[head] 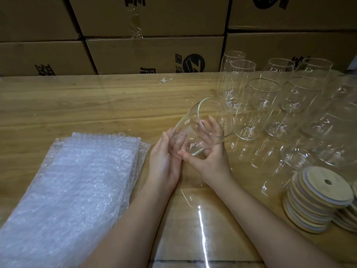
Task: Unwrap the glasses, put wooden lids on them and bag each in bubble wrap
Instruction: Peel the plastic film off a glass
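Note:
A clear drinking glass (195, 124) is tilted above the wooden table (87, 105), its mouth pointing up and to the left. My right hand (210, 151) grips its lower body, thumb in front and fingers behind the glass. My left hand (166, 151) lies against the left side of the glass near its base, fingers fairly straight. A stack of bubble wrap bags (73, 190) lies flat at the left. Round wooden lids (316, 200) with a centre hole are stacked at the right. Several more glasses (260, 105) stand upright at the back right.
Brown cardboard boxes (154, 53) are stacked like a wall along the table's far edge. A clear plastic film (202, 219) lies on the table under my forearms and catches the light. A second lid stack (349, 219) sits at the right edge.

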Available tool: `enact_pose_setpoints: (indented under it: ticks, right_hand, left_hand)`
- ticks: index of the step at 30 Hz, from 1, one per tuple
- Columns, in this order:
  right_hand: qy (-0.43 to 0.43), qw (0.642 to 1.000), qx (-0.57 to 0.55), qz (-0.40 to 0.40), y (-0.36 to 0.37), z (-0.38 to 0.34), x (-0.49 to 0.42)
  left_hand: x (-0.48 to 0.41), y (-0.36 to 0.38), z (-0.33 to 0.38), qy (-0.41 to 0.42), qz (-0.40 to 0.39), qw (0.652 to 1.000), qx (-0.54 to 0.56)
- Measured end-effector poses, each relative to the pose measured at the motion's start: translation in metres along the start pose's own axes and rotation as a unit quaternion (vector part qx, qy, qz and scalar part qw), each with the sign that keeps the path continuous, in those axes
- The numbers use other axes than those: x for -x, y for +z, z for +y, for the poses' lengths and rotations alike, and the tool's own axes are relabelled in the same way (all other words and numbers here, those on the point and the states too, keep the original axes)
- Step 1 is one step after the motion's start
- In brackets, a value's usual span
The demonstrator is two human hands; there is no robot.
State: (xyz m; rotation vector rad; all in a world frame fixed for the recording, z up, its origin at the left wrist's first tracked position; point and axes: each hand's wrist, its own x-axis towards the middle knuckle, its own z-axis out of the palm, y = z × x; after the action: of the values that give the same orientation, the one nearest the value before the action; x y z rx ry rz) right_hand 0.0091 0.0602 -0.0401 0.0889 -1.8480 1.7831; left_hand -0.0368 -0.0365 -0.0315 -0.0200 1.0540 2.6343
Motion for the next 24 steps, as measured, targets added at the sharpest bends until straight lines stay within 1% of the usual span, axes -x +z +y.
enact_pose_setpoints:
  ticks: [3,6,13,18,22,24]
  right_hand:
    - [-0.012,1.0,0.002,0.02,-0.001,-0.002,0.002]
    - [-0.021,0.999,0.009,0.023,0.0,-0.006,0.003]
    - [-0.031,0.999,0.025,-0.006,0.001,-0.004,0.004]
    - [-0.032,0.997,0.057,-0.031,0.005,-0.001,0.007]
    - [-0.027,0.994,0.098,-0.03,0.004,0.001,0.011]
    - [-0.035,0.992,0.12,-0.033,0.003,0.0,0.011]
  left_hand:
    - [-0.004,-0.001,-0.001,-0.055,-0.015,0.998,-0.02]
    - [-0.004,0.0,0.0,-0.111,-0.051,0.992,-0.042]
    - [-0.002,0.0,0.006,-0.16,-0.098,0.982,0.006]
    - [-0.003,-0.004,0.007,-0.139,-0.082,0.987,0.01]
    - [-0.007,-0.005,0.005,-0.076,-0.027,0.997,0.003]
    - [-0.01,-0.006,0.003,-0.051,-0.017,0.999,-0.006]
